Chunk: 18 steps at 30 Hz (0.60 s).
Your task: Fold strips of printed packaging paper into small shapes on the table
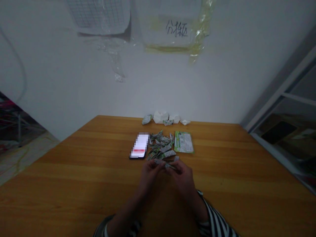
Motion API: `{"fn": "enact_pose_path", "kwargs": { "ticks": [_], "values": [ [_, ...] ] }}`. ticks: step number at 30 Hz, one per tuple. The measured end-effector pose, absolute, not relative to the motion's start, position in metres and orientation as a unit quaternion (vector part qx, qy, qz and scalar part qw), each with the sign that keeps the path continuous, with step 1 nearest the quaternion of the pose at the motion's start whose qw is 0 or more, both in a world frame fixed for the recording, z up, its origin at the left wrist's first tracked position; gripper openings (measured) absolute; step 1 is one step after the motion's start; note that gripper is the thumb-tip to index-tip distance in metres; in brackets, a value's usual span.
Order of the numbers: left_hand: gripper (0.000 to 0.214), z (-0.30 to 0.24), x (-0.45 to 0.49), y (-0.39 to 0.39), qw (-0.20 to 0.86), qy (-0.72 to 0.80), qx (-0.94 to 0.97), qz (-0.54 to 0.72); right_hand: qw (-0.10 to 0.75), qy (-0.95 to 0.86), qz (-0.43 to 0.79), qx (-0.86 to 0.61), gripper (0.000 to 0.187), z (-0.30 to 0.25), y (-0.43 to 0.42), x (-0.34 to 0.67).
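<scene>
My left hand (149, 171) and my right hand (182, 174) meet over the wooden table (74, 177), fingertips pinching a small folded green-and-white paper piece (168, 165) between them. Just beyond the fingers lies a pile of several similar folded paper pieces (161, 145). A flat green-and-white paper sheet (183, 142) lies to the right of the pile. A phone (140, 146) with a lit screen lies to the pile's left.
Crumpled white paper scraps (164, 118) sit at the table's far edge against the white wall. A taped paper sign with handwriting (176, 29) hangs on the wall. A metal shelf frame (283, 95) stands at the right.
</scene>
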State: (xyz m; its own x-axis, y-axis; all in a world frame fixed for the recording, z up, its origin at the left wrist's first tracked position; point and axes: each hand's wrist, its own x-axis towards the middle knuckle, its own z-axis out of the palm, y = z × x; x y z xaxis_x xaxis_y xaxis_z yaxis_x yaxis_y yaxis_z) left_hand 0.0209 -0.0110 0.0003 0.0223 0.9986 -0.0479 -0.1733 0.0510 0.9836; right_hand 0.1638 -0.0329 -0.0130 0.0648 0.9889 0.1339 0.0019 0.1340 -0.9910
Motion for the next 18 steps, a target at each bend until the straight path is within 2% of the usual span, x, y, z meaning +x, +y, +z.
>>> {"fn": "enact_pose_path", "kwargs": {
  "ticks": [3,7,10,15,18],
  "values": [
    [0.019,0.003,0.023,-0.014,0.541,0.463,0.461,0.529,0.547,-0.506,0.467,-0.476,0.022,-0.011,-0.035,0.162],
    [0.017,0.008,0.025,-0.014,0.560,0.471,0.452,0.510,0.548,-0.528,0.417,-0.497,0.021,-0.008,-0.037,0.163],
    [0.024,0.010,0.025,-0.014,0.571,0.474,0.447,0.499,0.535,-0.557,0.395,-0.499,0.018,-0.006,-0.039,0.162],
    [0.022,0.010,0.025,-0.014,0.490,0.486,0.445,0.570,0.536,-0.557,0.428,-0.467,0.017,-0.006,-0.043,0.151],
    [0.038,0.008,0.025,-0.013,0.493,0.480,0.471,0.551,0.551,-0.552,0.418,-0.465,0.019,-0.011,-0.042,0.148]
  ]
}}
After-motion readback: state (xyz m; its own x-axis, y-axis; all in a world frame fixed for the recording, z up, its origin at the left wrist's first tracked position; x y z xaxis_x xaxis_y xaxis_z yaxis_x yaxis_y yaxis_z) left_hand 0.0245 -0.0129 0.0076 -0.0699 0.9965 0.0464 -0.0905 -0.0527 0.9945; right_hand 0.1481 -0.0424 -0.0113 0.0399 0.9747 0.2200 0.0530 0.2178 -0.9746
